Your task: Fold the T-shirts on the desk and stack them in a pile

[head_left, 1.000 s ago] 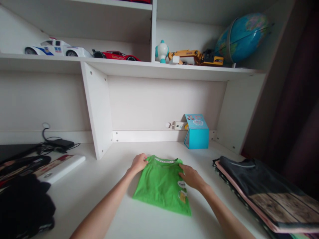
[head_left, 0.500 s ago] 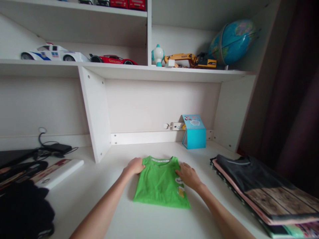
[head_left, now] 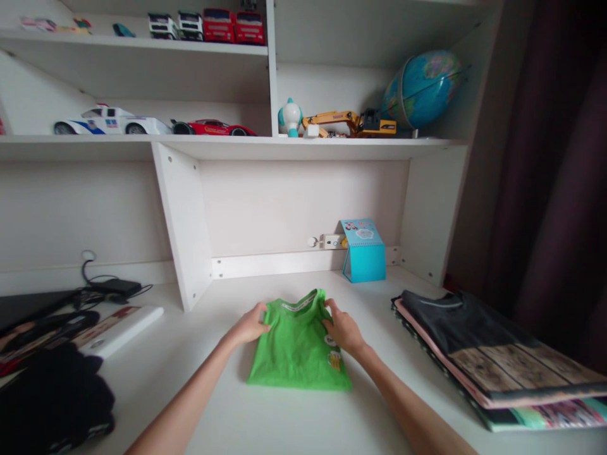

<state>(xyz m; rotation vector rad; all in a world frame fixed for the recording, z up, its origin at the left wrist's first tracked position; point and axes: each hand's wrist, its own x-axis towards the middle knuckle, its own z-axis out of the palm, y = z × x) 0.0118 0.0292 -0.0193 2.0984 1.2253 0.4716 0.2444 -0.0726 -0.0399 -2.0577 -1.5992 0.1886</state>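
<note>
This is a room in a home: shelving (head_left: 308,150) above the white desk (head_left: 294,423) holds toy cars (head_left: 111,123) at ten o'clock, a toy excavator (head_left: 374,126) at one and a globe (head_left: 427,88) at two; stacked clothes (head_left: 484,347) lie at four.

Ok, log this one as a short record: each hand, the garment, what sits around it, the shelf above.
left hand: grips the left upper edge of the green shirt
right hand: grips its right upper edge
garment: folded, on the white desk, collar toward the wall, print near its right side
right side: stack of folded clothes
left side: black bundle, kind unclear
behind: blue calendar, standing
shelf: white toy car, red toy car, yellow excavator, globe
</note>
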